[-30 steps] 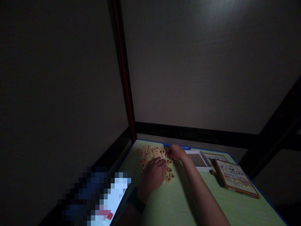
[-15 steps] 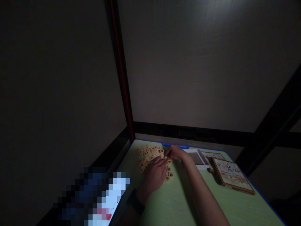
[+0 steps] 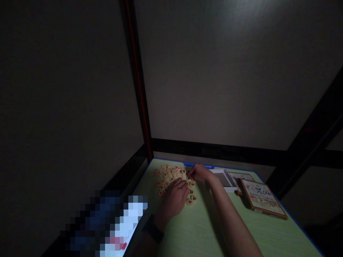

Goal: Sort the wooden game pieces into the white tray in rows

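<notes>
Pale wooden discs, heaped far left on green surface. Left hand flat on them, grip open; right hand grip curled, contents cannot be told. Risk: a careless sweep could push discs off the far edge.

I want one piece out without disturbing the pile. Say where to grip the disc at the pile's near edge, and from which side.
Likely best: pinch the disc by its rim, from above and from the near side. It lies flat on the green table, so only its edge offers a hold; the other discs and the left hand crowd its far and left sides.
</notes>
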A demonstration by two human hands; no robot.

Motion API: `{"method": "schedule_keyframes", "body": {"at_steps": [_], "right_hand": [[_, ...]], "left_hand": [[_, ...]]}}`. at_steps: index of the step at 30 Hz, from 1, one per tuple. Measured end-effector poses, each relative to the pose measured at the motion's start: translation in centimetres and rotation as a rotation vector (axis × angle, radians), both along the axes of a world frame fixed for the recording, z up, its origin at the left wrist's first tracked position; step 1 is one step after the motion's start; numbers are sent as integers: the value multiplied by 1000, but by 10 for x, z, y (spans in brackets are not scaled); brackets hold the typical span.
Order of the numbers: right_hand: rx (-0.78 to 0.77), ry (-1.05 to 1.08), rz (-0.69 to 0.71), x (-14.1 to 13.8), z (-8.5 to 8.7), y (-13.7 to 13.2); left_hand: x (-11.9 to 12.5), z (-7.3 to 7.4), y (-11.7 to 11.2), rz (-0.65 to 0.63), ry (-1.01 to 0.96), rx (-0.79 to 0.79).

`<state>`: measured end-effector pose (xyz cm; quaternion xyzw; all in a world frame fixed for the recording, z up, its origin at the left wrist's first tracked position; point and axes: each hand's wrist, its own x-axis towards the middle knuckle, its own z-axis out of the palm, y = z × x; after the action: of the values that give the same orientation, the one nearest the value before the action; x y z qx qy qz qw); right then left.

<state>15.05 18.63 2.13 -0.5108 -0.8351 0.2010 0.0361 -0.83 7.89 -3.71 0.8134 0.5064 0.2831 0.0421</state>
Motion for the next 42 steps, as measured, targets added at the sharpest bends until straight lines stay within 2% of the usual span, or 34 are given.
{"method": "schedule_keyframes", "body": {"at_steps": [4,12,23,27,29,35,42], "right_hand": [[38,-63,43,4,1,-12],[102,-167,112,2,-8,-31],[107,-170,81,24,-4,-44],[119,-153,86,26,-4,-45],[133,-154,81,25,-2,-45],[181,-175,75,4,-2,-41],[156,-227,85,-8,-9,-37]], "left_hand": [[-3,0,3,-6,33,5],[-2,-2,-1,-28,45,30],[-1,-4,-5,-43,24,140],[-2,-2,-5,-42,10,123],[-4,1,-4,-19,4,111],[-8,8,-3,174,48,100],[-9,15,-5,287,135,138]]}}
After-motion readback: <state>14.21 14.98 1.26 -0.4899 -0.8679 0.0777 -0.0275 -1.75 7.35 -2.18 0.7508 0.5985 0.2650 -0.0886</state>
